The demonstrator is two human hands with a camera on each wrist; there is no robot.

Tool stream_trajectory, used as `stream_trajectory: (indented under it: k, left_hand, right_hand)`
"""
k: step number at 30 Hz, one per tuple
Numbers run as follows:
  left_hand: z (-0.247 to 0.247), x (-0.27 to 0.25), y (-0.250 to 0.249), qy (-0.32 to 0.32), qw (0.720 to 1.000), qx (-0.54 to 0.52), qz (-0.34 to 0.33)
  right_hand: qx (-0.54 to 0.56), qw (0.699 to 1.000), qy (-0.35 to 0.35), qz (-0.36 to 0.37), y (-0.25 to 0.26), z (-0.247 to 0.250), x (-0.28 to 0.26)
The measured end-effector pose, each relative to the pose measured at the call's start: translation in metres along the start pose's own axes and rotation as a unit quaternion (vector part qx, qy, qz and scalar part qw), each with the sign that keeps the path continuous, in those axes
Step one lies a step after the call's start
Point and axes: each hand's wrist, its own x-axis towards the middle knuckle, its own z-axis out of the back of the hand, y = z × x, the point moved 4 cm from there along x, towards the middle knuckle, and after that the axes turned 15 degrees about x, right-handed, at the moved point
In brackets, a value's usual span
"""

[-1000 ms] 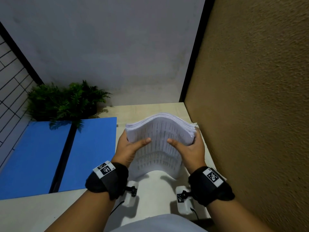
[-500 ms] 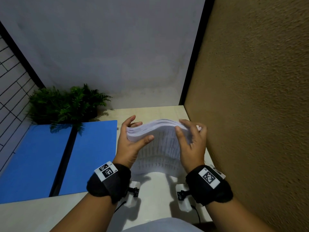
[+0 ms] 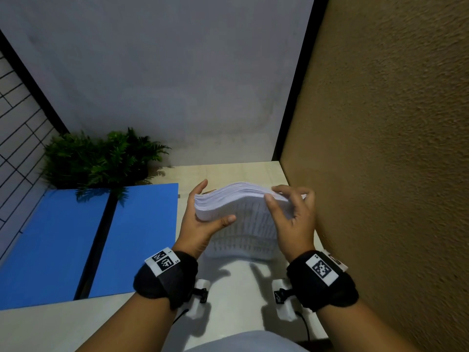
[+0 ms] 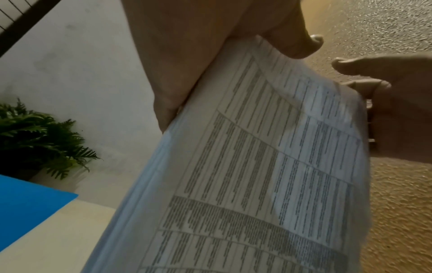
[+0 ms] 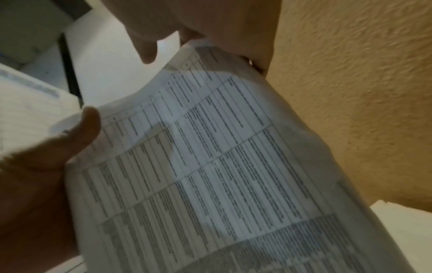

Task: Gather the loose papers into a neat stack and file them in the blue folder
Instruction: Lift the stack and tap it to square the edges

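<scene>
Both hands hold one thick stack of papers point(image 3: 243, 199) on edge above the pale worktop point(image 3: 228, 288), near its right side beside the textured tan wall point(image 3: 380, 174). The left hand point(image 3: 200, 222) clasps the stack's left end, thumb pressed across the near printed face and fingers behind. The right hand point(image 3: 291, 222) sits at the right end with its thumb on the near face and its fingers curled over the top edge (the sheets bow there into a gentle wave). Printed tables cover the facing sheet, clear in the left wrist view point(image 4: 268, 166) and the right wrist view point(image 5: 222, 166), though the text is too blurred to read. An open blue folder point(image 3: 134, 237) lies flat on the worktop to the left, just beside the left hand and apart from the papers. A green fern-like plant point(image 3: 101, 158) stands behind the folder against the grey wall point(image 3: 177, 72).
</scene>
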Motion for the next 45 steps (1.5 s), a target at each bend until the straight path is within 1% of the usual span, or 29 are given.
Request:
stream_trajectory:
  k: [1, 3, 4, 6, 7, 8, 10, 11, 13, 14, 15, 17, 18, 20, 21, 22, 24, 25, 27, 28, 29, 31, 32, 35, 37, 38, 40, 42, 45]
  left_hand:
    - [0.000, 0.001, 0.000, -0.001, 1.000, -0.003, 0.000]
    - [-0.001, 0.002, 0.000, 0.002, 1.000, 0.006, -0.007]
    - [-0.002, 0.003, -0.001, 0.005, 1.000, 0.011, -0.010]
    - [-0.003, 0.003, -0.001, 0.005, 1.000, 0.013, -0.007]
    - [-0.003, 0.005, 0.000, 0.002, 1.000, 0.010, -0.002]
    - [-0.003, 0.005, 0.001, 0.001, 1.000, 0.005, 0.003]
    - [-0.003, 0.006, 0.001, 0.006, 1.000, 0.005, 0.008]
    - [-0.003, 0.007, 0.001, 0.013, 1.000, 0.007, 0.007]
    - [-0.004, 0.009, 0.001, 0.013, 1.000, 0.011, 0.000]
    - [-0.004, 0.010, 0.001, 0.012, 1.000, 0.012, -0.002]
    - [-0.004, 0.011, 0.002, 0.012, 1.000, 0.008, 0.000]
    - [-0.005, 0.014, 0.006, 0.023, 1.000, 0.001, 0.012]
    - [-0.006, 0.014, 0.010, 0.027, 0.999, 0.000, 0.020]
    - [-0.006, 0.016, 0.014, 0.024, 0.999, 0.003, 0.030]
    - [-0.006, 0.018, 0.016, 0.018, 0.999, 0.006, 0.036]
    - [-0.006, 0.020, 0.017, 0.011, 0.999, 0.005, 0.041]
    - [-0.006, 0.023, 0.017, 0.010, 0.999, 0.005, 0.049]
    - [-0.006, 0.024, 0.018, 0.011, 0.999, 0.006, 0.049]
    - [-0.006, 0.027, 0.018, 0.013, 0.998, 0.009, 0.053]
    - [-0.006, 0.029, 0.020, 0.012, 0.998, 0.008, 0.058]
    - [-0.005, 0.031, 0.021, 0.011, 0.998, 0.003, 0.062]
    - [-0.003, 0.033, 0.022, 0.015, 0.997, -0.005, 0.075]
    - [-0.003, 0.033, 0.022, 0.016, 0.997, -0.005, 0.082]
    - [-0.004, 0.033, 0.019, 0.004, 0.996, -0.003, 0.090]
    - [-0.006, 0.032, 0.015, -0.003, 0.995, 0.008, 0.097]
    - [-0.007, 0.031, 0.014, 0.000, 0.995, 0.011, 0.098]
    - [-0.009, 0.030, 0.011, 0.002, 0.995, 0.003, 0.103]
    - [-0.005, 0.031, 0.007, -0.013, 0.994, -0.010, 0.106]
    - [0.005, 0.033, 0.002, -0.021, 0.995, -0.030, 0.098]
  right_hand:
    - [-0.003, 1.000, -0.007, 0.000, -0.001, 0.000, 0.001]
    - [0.014, 0.998, -0.040, -0.037, -0.003, 0.002, 0.004]
    - [0.016, 0.998, -0.036, -0.040, -0.003, 0.000, 0.005]
    - [-0.010, 1.000, 0.011, -0.005, 0.001, -0.006, 0.003]
    - [-0.008, 1.000, 0.021, 0.003, 0.002, -0.008, 0.004]
    - [-0.011, 1.000, 0.014, -0.003, 0.000, -0.007, 0.005]
    - [0.004, 0.999, -0.030, -0.044, -0.003, -0.002, 0.009]
    - [0.006, 0.998, -0.036, -0.043, -0.003, -0.002, 0.010]
    - [-0.012, 1.000, 0.002, 0.010, 0.002, -0.006, 0.008]
    - [-0.009, 1.000, 0.009, 0.025, 0.003, -0.006, 0.009]
    - [-0.012, 1.000, -0.001, 0.019, 0.000, -0.004, 0.011]
    - [-0.002, 0.999, -0.037, -0.032, -0.006, 0.000, 0.015]
    - [-0.005, 0.999, -0.036, -0.033, -0.007, -0.001, 0.015]
    - [-0.026, 0.999, 0.022, 0.027, 0.000, -0.008, 0.013]
    - [-0.032, 0.998, 0.039, 0.048, -0.001, -0.009, 0.013]
    - [-0.035, 0.998, 0.035, 0.043, -0.005, -0.008, 0.016]
    - [-0.013, 1.000, -0.003, -0.007, -0.013, -0.004, 0.022]
    - [-0.007, 1.000, -0.007, -0.011, -0.013, -0.004, 0.023]
    - [-0.011, 1.000, 0.021, 0.013, -0.008, -0.008, 0.020]
    - [-0.003, 1.000, 0.026, 0.011, -0.010, -0.008, 0.019]
    - [0.017, 1.000, 0.014, -0.008, -0.014, -0.007, 0.017]
    - [0.084, 0.993, -0.039, -0.077, -0.022, -0.003, 0.018]
    - [0.102, 0.989, -0.044, -0.100, -0.023, -0.003, 0.018]
    - [0.115, 0.985, 0.029, -0.126, -0.028, -0.009, 0.014]
    - [0.135, 0.974, 0.027, -0.180, -0.042, -0.005, 0.018]
    - [0.147, 0.964, 0.021, -0.220, -0.051, -0.002, 0.021]
    - [0.161, 0.945, 0.036, -0.284, -0.064, -0.001, 0.027]
    - [0.162, 0.941, 0.055, -0.291, -0.064, -0.001, 0.032]
    - [0.198, 0.940, 0.064, -0.269, -0.054, 0.002, 0.036]
